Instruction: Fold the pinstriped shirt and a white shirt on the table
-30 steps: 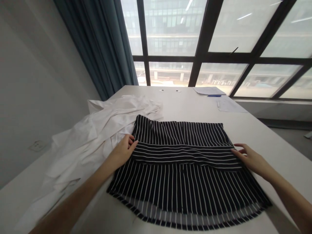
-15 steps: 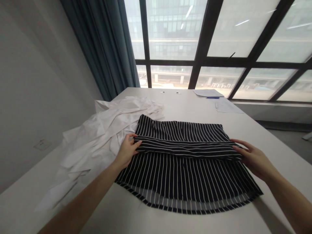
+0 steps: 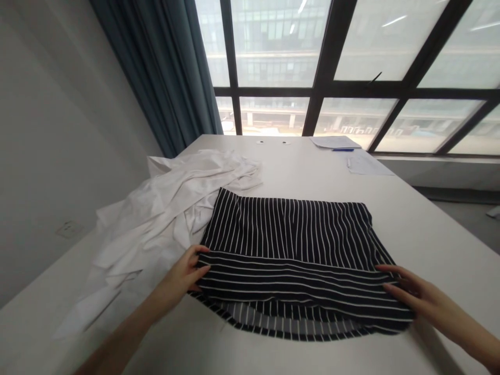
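Striped band (image 3: 292, 281) is pulled down toward the near, curved hem (image 3: 297, 334) of the black striped garment (image 3: 281, 224) — compared with a moment ago, more of the upper panel is exposed and most of the lower panel is covered. Band position is therefore judged not settled yet. Left end is pinched by the left hand (image 3: 186, 273), right end is gripped by the right hand (image 3: 420, 294). Garment is laid flat on the white table (image 3: 312, 169), beside crumpled white cloth (image 3: 167, 200) — whether band and garment are joined cannot be told.
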Demonstrator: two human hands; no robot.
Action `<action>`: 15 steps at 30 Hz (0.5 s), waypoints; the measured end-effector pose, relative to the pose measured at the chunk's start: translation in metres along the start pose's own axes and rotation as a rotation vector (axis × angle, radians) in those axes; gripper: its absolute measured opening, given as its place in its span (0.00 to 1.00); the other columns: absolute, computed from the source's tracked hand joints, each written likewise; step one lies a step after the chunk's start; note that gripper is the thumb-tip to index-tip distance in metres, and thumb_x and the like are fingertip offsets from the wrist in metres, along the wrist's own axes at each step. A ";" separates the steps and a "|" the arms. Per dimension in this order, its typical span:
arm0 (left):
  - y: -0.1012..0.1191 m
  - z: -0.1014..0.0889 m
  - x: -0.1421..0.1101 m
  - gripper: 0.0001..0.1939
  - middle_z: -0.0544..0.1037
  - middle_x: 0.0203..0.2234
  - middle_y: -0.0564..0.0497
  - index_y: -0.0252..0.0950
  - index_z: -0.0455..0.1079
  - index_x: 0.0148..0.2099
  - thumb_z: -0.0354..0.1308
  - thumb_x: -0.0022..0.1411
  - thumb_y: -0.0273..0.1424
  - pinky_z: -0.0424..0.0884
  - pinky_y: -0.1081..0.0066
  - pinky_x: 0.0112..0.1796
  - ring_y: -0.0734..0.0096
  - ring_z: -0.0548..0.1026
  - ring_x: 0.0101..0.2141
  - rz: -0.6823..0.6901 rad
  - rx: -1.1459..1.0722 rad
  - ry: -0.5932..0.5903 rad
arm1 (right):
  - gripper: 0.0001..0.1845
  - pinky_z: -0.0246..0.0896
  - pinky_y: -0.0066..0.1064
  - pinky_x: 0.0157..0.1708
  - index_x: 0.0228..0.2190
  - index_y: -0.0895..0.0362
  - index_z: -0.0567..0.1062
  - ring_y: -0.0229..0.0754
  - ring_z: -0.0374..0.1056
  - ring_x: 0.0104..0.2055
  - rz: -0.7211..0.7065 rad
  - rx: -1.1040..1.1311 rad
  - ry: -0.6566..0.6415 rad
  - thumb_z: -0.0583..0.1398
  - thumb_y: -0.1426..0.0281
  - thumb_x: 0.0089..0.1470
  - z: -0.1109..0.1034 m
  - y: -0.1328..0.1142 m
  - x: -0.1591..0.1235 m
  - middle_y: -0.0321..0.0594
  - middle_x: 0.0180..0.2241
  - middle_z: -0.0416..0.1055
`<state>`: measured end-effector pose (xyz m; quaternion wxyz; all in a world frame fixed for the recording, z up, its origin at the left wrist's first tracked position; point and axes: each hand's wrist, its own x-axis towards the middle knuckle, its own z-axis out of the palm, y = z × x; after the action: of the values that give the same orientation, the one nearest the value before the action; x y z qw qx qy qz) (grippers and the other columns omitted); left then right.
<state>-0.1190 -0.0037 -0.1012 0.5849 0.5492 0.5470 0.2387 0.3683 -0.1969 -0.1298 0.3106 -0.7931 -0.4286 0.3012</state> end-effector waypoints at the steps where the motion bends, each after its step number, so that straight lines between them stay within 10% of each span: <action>1: 0.000 0.000 0.000 0.30 0.74 0.30 0.57 0.42 0.57 0.49 0.65 0.48 0.44 0.72 0.72 0.24 0.70 0.75 0.27 0.007 0.027 -0.007 | 0.33 0.73 0.36 0.22 0.48 0.53 0.77 0.51 0.75 0.27 0.013 0.041 -0.039 0.63 0.46 0.45 -0.001 0.002 0.002 0.42 0.26 0.78; 9: 0.000 -0.012 -0.003 0.20 0.69 0.25 0.58 0.41 0.60 0.44 0.58 0.53 0.44 0.71 0.69 0.21 0.67 0.72 0.23 0.005 0.269 -0.086 | 0.34 0.62 0.33 0.15 0.49 0.53 0.75 0.44 0.67 0.19 0.051 -0.018 -0.061 0.60 0.43 0.48 -0.011 0.008 0.001 0.37 0.21 0.72; 15: 0.006 0.002 -0.007 0.10 0.73 0.38 0.48 0.39 0.68 0.40 0.48 0.64 0.35 0.73 0.64 0.34 0.62 0.76 0.35 0.463 0.877 0.248 | 0.34 0.74 0.47 0.40 0.50 0.52 0.74 0.58 0.75 0.43 -0.275 -0.282 0.192 0.61 0.45 0.48 -0.003 -0.005 -0.008 0.51 0.44 0.77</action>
<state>-0.1169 -0.0090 -0.0932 0.1620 0.8173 0.5251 0.1733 0.3642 -0.2024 -0.1224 0.2743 -0.7877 -0.5392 0.1161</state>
